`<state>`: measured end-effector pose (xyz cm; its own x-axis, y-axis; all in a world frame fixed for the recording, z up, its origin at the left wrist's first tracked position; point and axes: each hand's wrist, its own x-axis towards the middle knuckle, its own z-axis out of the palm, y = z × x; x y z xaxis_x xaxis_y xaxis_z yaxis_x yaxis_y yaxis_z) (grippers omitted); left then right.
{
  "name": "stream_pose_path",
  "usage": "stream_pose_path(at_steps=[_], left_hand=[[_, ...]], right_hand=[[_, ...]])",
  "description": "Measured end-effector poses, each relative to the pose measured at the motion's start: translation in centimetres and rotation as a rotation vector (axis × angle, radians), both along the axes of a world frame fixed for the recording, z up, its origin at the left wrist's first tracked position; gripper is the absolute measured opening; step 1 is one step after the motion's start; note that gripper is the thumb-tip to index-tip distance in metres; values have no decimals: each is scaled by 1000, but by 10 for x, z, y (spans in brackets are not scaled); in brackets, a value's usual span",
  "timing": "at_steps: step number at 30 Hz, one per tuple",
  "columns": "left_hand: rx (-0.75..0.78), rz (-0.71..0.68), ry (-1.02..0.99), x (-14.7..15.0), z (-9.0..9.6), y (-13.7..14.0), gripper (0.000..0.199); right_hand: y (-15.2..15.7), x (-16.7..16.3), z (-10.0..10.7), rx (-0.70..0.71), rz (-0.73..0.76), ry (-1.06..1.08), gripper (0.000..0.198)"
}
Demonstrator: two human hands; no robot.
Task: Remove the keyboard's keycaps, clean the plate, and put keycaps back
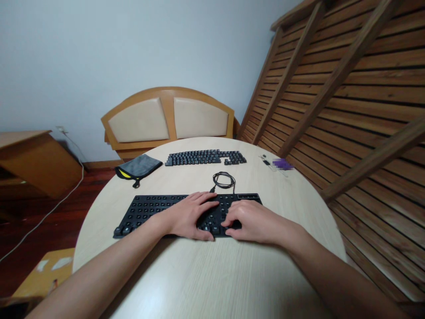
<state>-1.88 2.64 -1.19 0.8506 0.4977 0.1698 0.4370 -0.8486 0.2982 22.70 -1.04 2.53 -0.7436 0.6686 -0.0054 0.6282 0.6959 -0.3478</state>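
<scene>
A black keyboard (146,208) lies near the middle of the round table, most of its key positions without caps. Some keycaps sit along its bottom row, at the left corner and near my hands. My left hand (189,215) rests flat across the keyboard's middle, fingers spread and thumb at the front edge. Over the right-hand section, my right hand (249,219) is closed, with index finger and thumb bent down close to the keys. What is between those fingertips, if anything, is hidden. Behind the keyboard lies its coiled black cable (224,179).
Loose black keycaps (195,157) are laid out in keyboard order at the table's far side. A grey cloth pouch (139,167) with yellow lining lies far left. Small tools and a blurred purple item (283,164) are far right. Wooden slats (348,110) lean beside the table (186,279).
</scene>
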Motion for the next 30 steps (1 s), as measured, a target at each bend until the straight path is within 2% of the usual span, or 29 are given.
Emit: stream_pose_path(at_steps=[7,15,19,21,23,25,27,30], left_hand=[[25,55,47,-6,2,4,91],[11,106,88,-18,-3,18,93],[25,70,52,-16,2,16,88],[51,32,34,-9,6,10,83],[67,10,19,-1,8,4,79],[79,7,16,7,8,-2,74],[93,13,36,12,5,-6,70],[113,27,75,15,1,-7,70]], right_hand=[[4,-3,-9,132,91,26,18],[19,1,-24,146,95,131,24],[23,3,-26,138,87,221,30],[30,5,-27,165,15,277,28],[43,8,-27,237,-127,291,22],[62,11,-28,305,-309,237,22],[86,15,-29,326,-495,93,25],[122,18,-32,306,-589,4,32]])
